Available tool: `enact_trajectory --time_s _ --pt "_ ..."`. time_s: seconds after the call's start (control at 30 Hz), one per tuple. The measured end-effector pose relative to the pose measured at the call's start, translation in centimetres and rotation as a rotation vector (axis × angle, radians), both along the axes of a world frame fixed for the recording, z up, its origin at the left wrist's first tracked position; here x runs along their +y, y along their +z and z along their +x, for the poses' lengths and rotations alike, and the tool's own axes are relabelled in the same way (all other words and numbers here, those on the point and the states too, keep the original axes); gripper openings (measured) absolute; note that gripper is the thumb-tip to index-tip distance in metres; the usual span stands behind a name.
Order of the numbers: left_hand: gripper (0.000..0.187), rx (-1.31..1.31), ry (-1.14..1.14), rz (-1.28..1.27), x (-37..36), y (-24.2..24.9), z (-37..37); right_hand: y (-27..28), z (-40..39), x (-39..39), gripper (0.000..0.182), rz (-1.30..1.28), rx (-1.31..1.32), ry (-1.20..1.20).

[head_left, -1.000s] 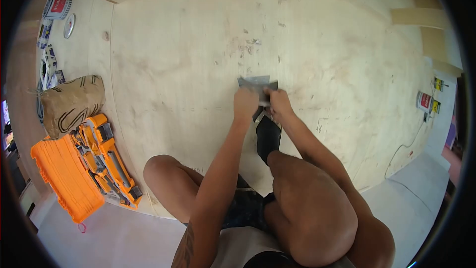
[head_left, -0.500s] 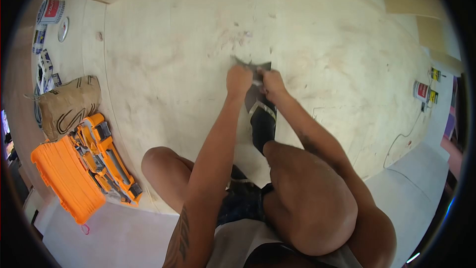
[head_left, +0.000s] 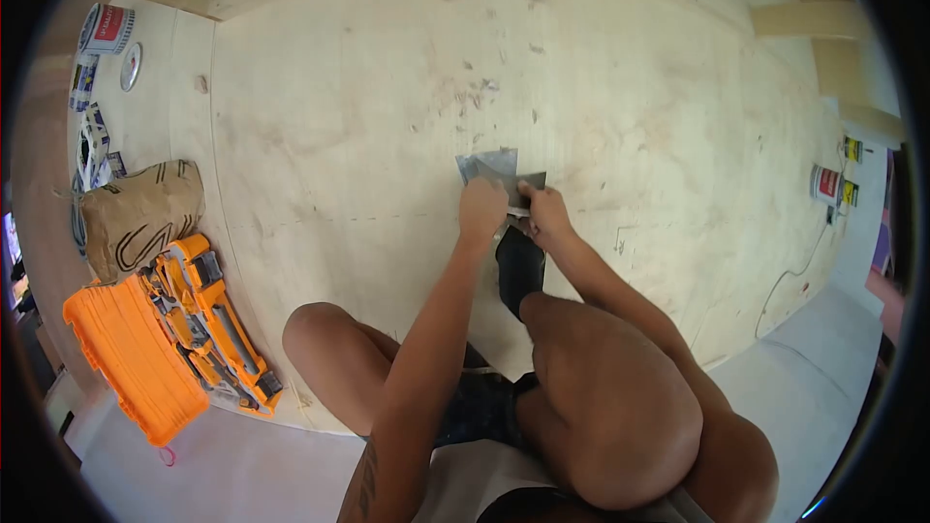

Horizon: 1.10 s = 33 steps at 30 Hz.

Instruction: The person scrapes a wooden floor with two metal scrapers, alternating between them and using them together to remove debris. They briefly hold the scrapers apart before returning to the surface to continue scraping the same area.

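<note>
Both hands work close together in the middle of the plywood sheet (head_left: 358, 126), just beyond my dark-shod foot (head_left: 521, 261). My left hand (head_left: 483, 208) is closed around a thin, flat grey scraper (head_left: 496, 164), its wide edge toward the far side. A second, darker flat scraper (head_left: 532, 180) is pinched in my right hand (head_left: 548, 216), the thumb on top. The two scrapers overlap in this view. A pale smear shows under the right one. Beyond them the wood bears scattered brownish patches and dents (head_left: 481, 87).
To the left stand an open orange toolbox (head_left: 136, 353), a brown paper bag (head_left: 145, 211), a tin (head_left: 107, 29) and its round lid (head_left: 131, 67). On the right are another tin (head_left: 825, 184), small yellow-and-black packs (head_left: 852, 149) and a thin cord (head_left: 775, 286). Pencil lines cross the plywood.
Both hands, with their scrapers, sit lower in the view and slightly further right. More of the left scraper's grey blade shows. The whole scene has shifted slightly downward.
</note>
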<state>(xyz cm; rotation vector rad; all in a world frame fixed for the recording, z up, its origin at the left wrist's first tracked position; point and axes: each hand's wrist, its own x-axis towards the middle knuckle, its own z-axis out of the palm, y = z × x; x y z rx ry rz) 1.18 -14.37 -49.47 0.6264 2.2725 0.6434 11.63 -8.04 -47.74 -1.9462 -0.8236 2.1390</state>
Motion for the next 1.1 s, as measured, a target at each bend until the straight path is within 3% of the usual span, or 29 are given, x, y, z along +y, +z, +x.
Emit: enact_trajectory --time_s 0.03,0.17,0.23,0.3,0.4,0.47,0.57,0.63,0.67,0.73,0.8,0.9,0.97,1.0,1.07,1.1 --pt "0.041 -0.052 0.002 -0.010 0.4 1.1 -0.1 1.7 -1.4 0.2 0.023 0.104 0.005 -0.071" --pt "0.042 -0.095 -0.070 -0.003 4.8 1.8 -2.4 -1.1 -1.4 3.6 0.021 -0.002 0.132 -0.134" --pt "0.042 -0.121 -0.112 -0.012 3.4 1.9 -2.0 -0.2 -1.7 2.7 0.021 0.132 -0.004 -0.059" --pt "0.042 -0.042 -0.176 0.077 1.6 3.3 -1.6 0.2 -0.8 1.3 0.021 0.066 -0.018 -0.030" --pt "0.043 -0.236 -0.023 -0.073 1.0 2.7 -0.9 0.9 -0.5 0.5 0.020 -0.019 -0.025 -0.060" --pt "0.043 -0.134 -0.054 -0.040 3.3 0.6 -1.7 -1.2 -1.9 2.5 0.020 0.084 -0.051 -0.101" --pt "0.044 -0.082 -0.071 0.000 4.3 2.1 -2.2 -1.0 -1.2 3.0 0.021 -0.032 0.127 -0.151" --pt "0.042 -0.095 -0.236 0.001 2.5 1.8 -2.9 -0.6 -2.0 2.0 0.023 0.099 -0.041 -0.083" --pt "0.042 -0.075 -0.233 0.012 2.7 1.6 -3.3 0.7 -1.7 1.3 0.024 0.043 -0.056 0.013" --pt "0.043 -0.234 0.062 -0.064 0.4 0.9 -1.7 1.3 -1.7 0.7 0.022 0.074 -0.059 0.063" --pt "0.044 -0.060 0.009 0.003 2.3 1.0 -2.1 -0.1 -2.6 2.1 0.021 0.053 -0.049 -0.098" --pt "0.043 -0.132 -0.079 -0.012 4.4 2.3 -3.3 -0.4 -2.3 3.0 0.019 0.046 0.039 -0.117" --pt "0.042 -0.180 -0.318 -0.008 3.2 1.0 -3.7 0.1 -2.5 2.3 0.017 0.052 -0.054 -0.108" --pt "0.042 -0.161 -0.314 0.011 3.9 0.6 -3.9 0.5 -2.0 2.2 0.018 -0.032 0.038 -0.058" --pt "0.042 -0.049 -0.083 0.025 3.1 1.0 -2.8 -0.4 -2.8 2.5 0.021 0.013 -0.026 -0.152" --pt "0.041 0.083 -0.304 0.074 3.4 1.0 -3.2 -1.6 -2.7 3.2 0.021 -0.045 0.083 -0.162"
